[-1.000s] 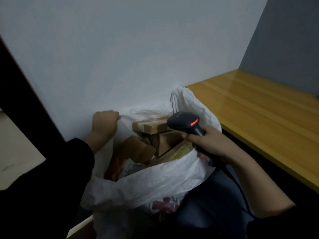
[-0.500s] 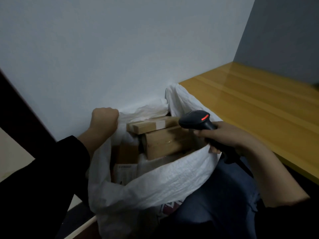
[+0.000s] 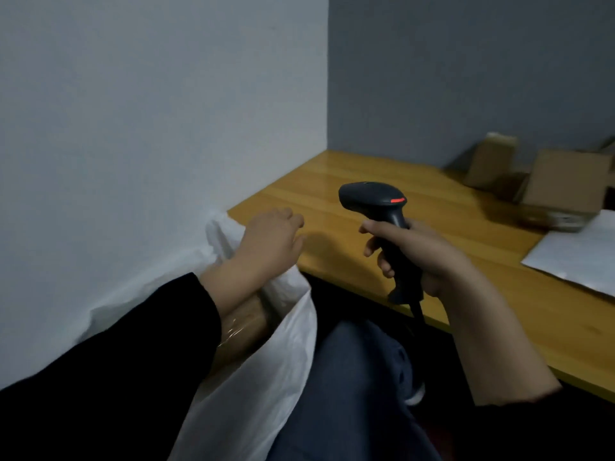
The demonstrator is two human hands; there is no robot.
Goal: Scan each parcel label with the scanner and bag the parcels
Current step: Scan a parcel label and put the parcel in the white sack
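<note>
Wooden table (image 3: pixel 382 207) runs from frame centre to the right edge, mostly bare on its near half. White bag (image 3: pixel 266 361) fills the lower left, slumped against the wall, mouth open; a taped brown parcel (image 3: pixel 246 324) shows inside it, partly hidden under the left forearm. Upper right, well apart from both hands: cardboard parcels (image 3: pixel 565 184) on the table's far end, blurred, so no label is legible, and a white sheet (image 3: pixel 579 251) lies just in front of them, at the right edge. Right hand (image 3: pixel 419 251) at centre is wrapped fully around the handle of the scanner (image 3: pixel 376 207), index finger lying along the front where a trigger would be (red indicator lit on the head); scanner head points toward frame left, at no label. Left hand (image 3: pixel 269 241) hovers over the bag's far rim at centre left, fingers loosely curled, nothing in it; whether it brushes the bag I cannot tell. Judgement: between parcels, with one bagged and the next not yet fetched. Next move calls for the empty left hand to reach across to the upper-right stack, bring one parcel label-up near the scanner, then aim and trigger before dropping it in the bag.
</note>
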